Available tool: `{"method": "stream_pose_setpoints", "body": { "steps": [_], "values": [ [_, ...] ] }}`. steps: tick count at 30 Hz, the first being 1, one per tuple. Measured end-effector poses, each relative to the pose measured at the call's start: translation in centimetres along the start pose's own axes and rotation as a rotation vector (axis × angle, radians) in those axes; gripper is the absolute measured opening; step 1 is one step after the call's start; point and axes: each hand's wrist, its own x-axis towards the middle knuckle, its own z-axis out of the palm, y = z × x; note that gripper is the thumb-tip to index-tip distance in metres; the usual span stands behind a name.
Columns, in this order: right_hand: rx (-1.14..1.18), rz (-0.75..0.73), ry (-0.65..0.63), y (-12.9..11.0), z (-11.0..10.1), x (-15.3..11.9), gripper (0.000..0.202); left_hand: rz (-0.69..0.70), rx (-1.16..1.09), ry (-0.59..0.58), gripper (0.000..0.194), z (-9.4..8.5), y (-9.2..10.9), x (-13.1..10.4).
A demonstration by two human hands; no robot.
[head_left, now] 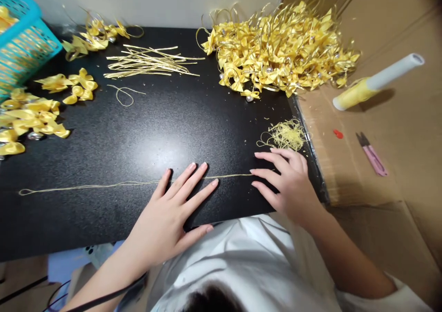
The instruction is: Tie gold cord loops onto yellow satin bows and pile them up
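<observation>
So the main thing here is a long thin yellow cord (127, 183), doubled up and stretched sideways across the near part of the black surface (193, 114), with a little loop at its left end. The left hand (172, 215) lies flat over it, fingers spread wide, not gripping anything; the cord runs under those fingers and comes out the other side. The right hand (288, 180) is open too, fingers bent and apart, right at the cord's other end. The cord goes in under a finger there, but I can't tell if it's being pressed down.

Just past the right hand there's a tangle of yellow thread (289, 134). Behind that sits a big heap of yellow ribbon bows (272, 54) with gold loops and small silvery bells. Some gold ties (152, 62) are bunched at the back, plus a teal basket (32, 49) off to the left. On the cardboard (407, 173) at right: pink-handled snips (373, 157) and a white tube (390, 74) with yellow wound round its lower part
</observation>
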Motion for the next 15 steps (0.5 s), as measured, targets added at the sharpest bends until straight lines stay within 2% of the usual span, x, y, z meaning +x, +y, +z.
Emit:
{"method": "stream_pose_setpoints", "body": {
  "steps": [5,10,15],
  "values": [
    [0.044,-0.162,-0.010,0.4,-0.4,2.7,0.013,0.007,0.023,-0.006,0.075,0.0,0.0,0.0],
    [0.076,-0.153,-0.062,1.3,-0.6,2.9,0.010,0.003,0.002,0.007,0.074,0.0,0.0,0.1],
    [0.094,-0.138,-0.075,0.8,-0.7,2.8,0.008,0.002,-0.012,0.014,0.074,0.0,0.0,0.1]
  ]
}}
